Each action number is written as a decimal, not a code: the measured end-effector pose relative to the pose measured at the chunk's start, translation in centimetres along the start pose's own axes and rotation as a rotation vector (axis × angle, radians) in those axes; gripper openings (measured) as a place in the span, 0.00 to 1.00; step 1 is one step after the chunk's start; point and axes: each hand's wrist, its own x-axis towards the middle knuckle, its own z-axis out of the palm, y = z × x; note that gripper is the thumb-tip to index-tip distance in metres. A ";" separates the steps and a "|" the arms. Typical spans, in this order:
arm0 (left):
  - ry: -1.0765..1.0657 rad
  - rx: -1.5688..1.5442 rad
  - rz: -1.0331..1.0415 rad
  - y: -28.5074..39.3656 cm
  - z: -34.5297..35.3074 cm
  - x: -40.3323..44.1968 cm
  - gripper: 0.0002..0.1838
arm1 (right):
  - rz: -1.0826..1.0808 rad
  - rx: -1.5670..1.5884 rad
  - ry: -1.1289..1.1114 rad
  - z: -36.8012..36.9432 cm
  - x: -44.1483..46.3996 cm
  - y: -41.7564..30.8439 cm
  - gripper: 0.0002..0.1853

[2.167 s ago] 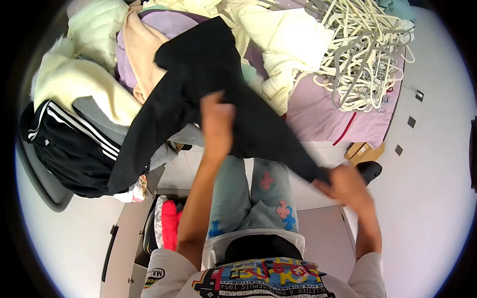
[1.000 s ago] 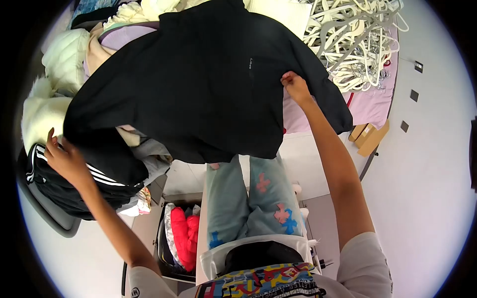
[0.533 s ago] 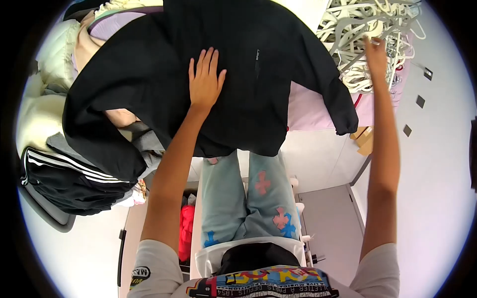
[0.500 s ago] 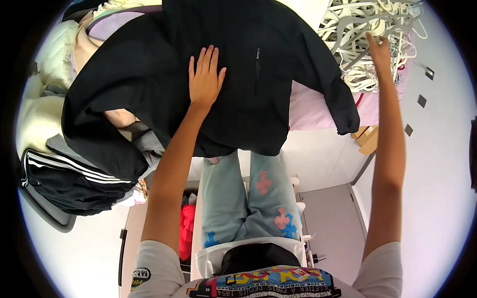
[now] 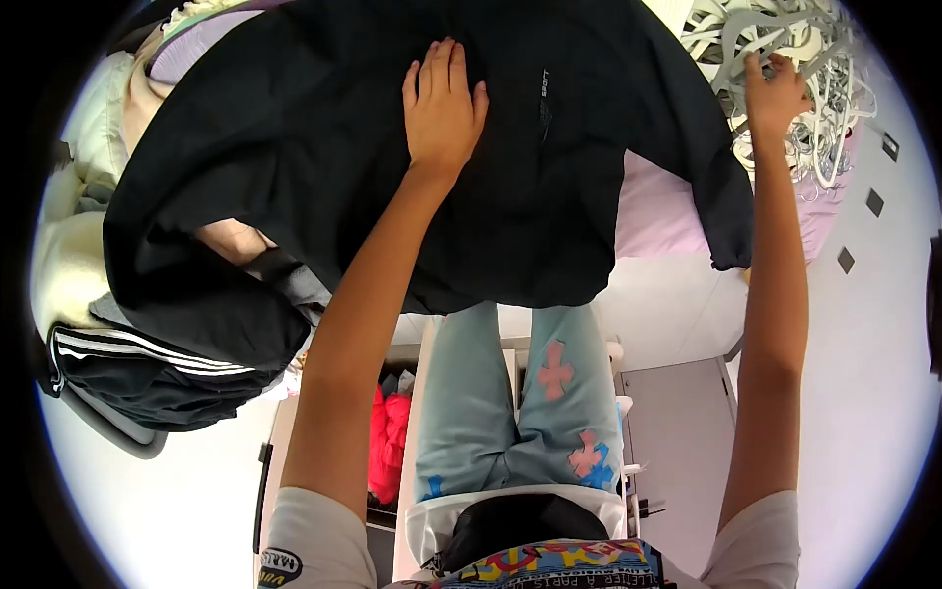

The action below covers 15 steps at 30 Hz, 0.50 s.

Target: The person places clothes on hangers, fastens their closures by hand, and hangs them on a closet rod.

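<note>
A black long-sleeved top (image 5: 334, 128) lies spread over the table, with small "SPORT" lettering on its front. My left hand (image 5: 442, 116) rests flat on the middle of it, fingers stretched out. At the upper right, my right hand (image 5: 775, 96) is at a heap of white and grey hangers (image 5: 824, 128). Its thumb and fingers are apart, and I see no hanger gripped between them. One sleeve of the top hangs over the table's front edge, close to my right forearm.
Folded and piled clothes (image 5: 83, 245) fill the left side, with black striped garments (image 5: 147, 368) below them. A pink cloth (image 5: 657, 211) covers the table under the top. Beneath the table edge are my legs (image 5: 471, 393) and a drawer or bin with red fabric (image 5: 391, 442).
The view has shifted, so most things sit differently in frame. My left hand stays flat on the top. Over the hangers, my right hand has moved slightly and its fingers have spread.
</note>
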 end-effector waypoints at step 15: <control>0.081 -0.010 -0.121 -10.5 -5.5 14.5 0.28 | 0.647 0.998 0.212 -4.9 2.0 1.3 0.23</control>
